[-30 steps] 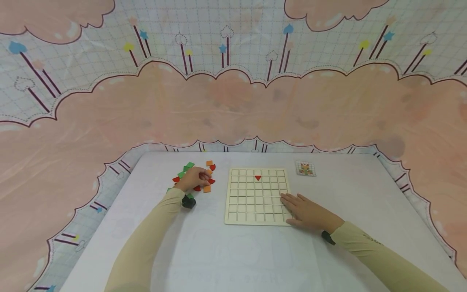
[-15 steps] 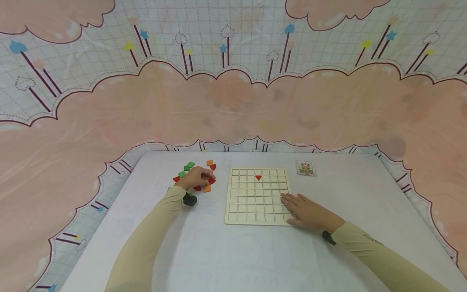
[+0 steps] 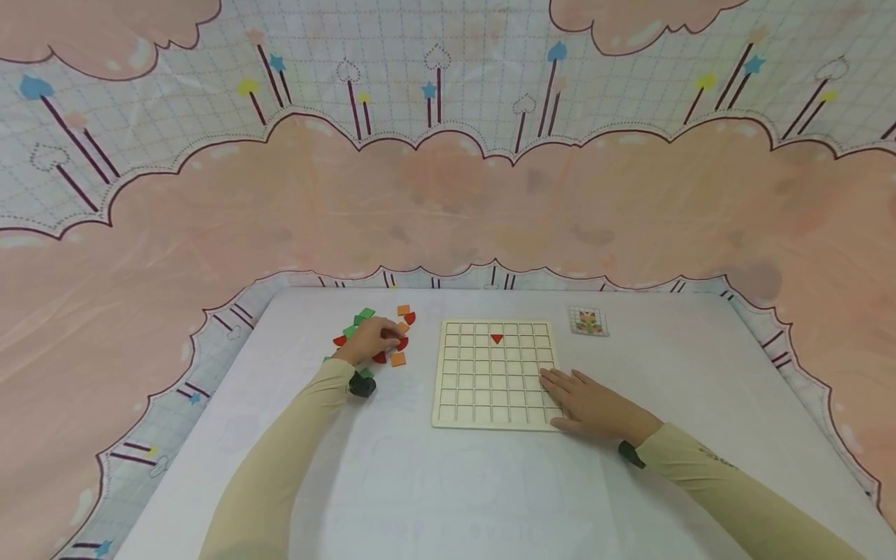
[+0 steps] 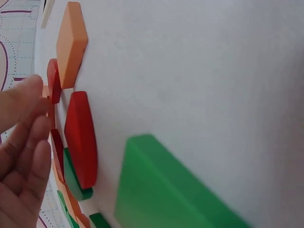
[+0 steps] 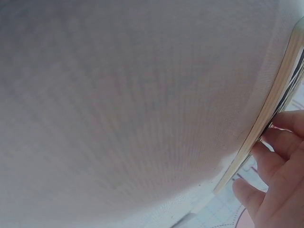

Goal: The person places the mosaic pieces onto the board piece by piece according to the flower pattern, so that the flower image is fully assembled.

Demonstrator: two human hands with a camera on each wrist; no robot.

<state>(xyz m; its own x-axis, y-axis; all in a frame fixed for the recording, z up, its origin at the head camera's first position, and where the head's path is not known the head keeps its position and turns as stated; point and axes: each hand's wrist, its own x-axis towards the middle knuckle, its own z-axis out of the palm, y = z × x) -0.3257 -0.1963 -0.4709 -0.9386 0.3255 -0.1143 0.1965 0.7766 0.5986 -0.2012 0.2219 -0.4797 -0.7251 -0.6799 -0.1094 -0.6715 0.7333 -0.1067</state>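
Over a scatter of small flat tiles at the left of the table is my left hand [image 3: 371, 340], its fingers bent loosely. Its fingertips are right at a red rounded tile [image 3: 402, 343]. In the left wrist view no tile shows between thumb and fingers; orange [image 4: 72, 45], red [image 4: 81, 140] and green tiles [image 4: 166, 194] lie around. My right hand [image 3: 591, 404] rests with extended fingers on the right edge of a pale gridded wooden board [image 3: 490, 425]. One red triangle tile [image 3: 497, 338] sits in the board's upper part.
A small card with a flower pattern on a grid [image 3: 588, 320] lies behind the board, to its right. Several green tiles [image 3: 364, 314] and an orange tile [image 3: 398, 358] lie around my left hand. A patterned cloth [image 3: 448, 210] rises behind the white table [image 3: 420, 482].
My left hand reached slightly right over a red rounded tile, then drew back a little left; that tile has shifted slightly left. The right hand and board stay in place.
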